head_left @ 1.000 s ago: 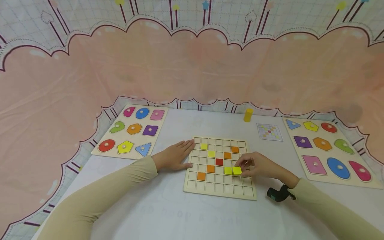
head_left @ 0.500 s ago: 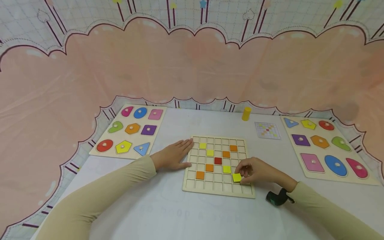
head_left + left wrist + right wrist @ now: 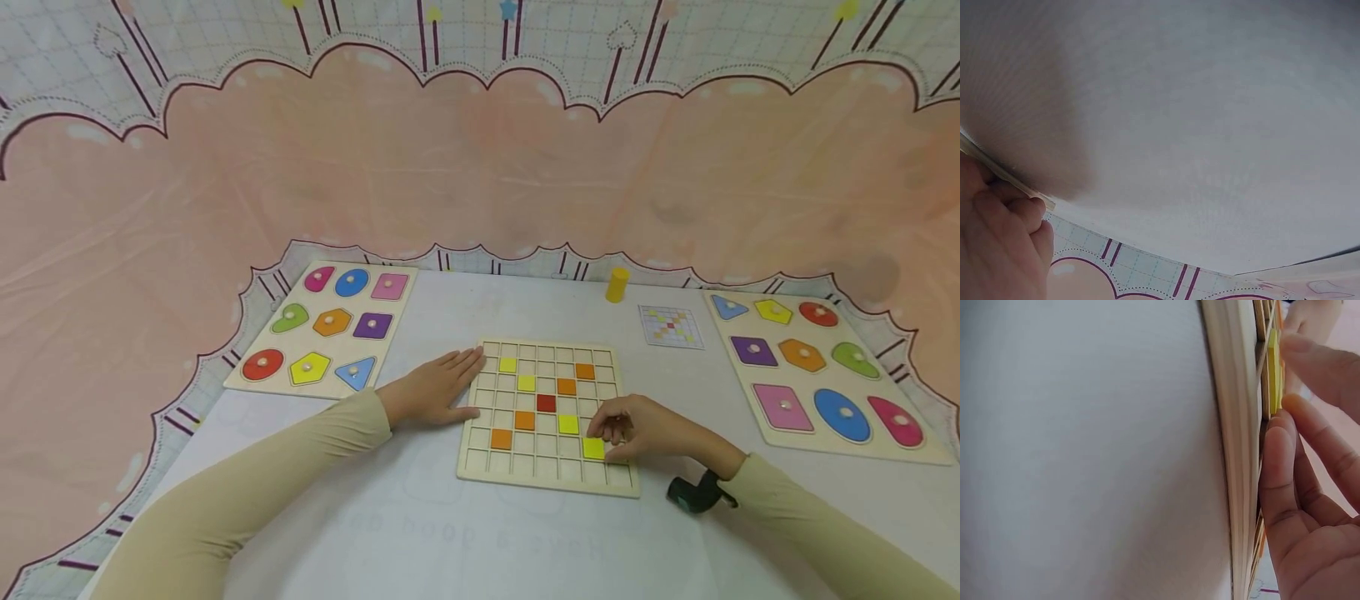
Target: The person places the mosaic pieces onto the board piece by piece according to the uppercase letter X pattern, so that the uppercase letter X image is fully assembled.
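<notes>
A wooden grid board [image 3: 543, 475] lies in the middle of the white table, with yellow, orange and one red tile set in its cells. My right hand [image 3: 609, 437] is curled over the board's lower right part and pinches a yellow tile [image 3: 593, 447] that lies in a cell there. In the right wrist view the yellow tile [image 3: 1272, 369] sits edge-on between my fingertips [image 3: 1300, 406], above the grid board [image 3: 1235, 425]. My left hand [image 3: 450, 385] lies flat and open on the table against the board's left edge; the left wrist view shows that left hand [image 3: 997, 244] beside the board's rim.
One shape puzzle board [image 3: 247, 379] lies at the left and another shape puzzle board [image 3: 757, 425] at the right. A yellow cylinder [image 3: 617, 285] and a small pattern card [image 3: 671, 326] sit behind the grid. A pink scalloped backdrop surrounds the table.
My right hand carried the yellow tile from beside the other yellow tile one cell down and to the right, then lowered it into that cell. My left hand stayed still.
</notes>
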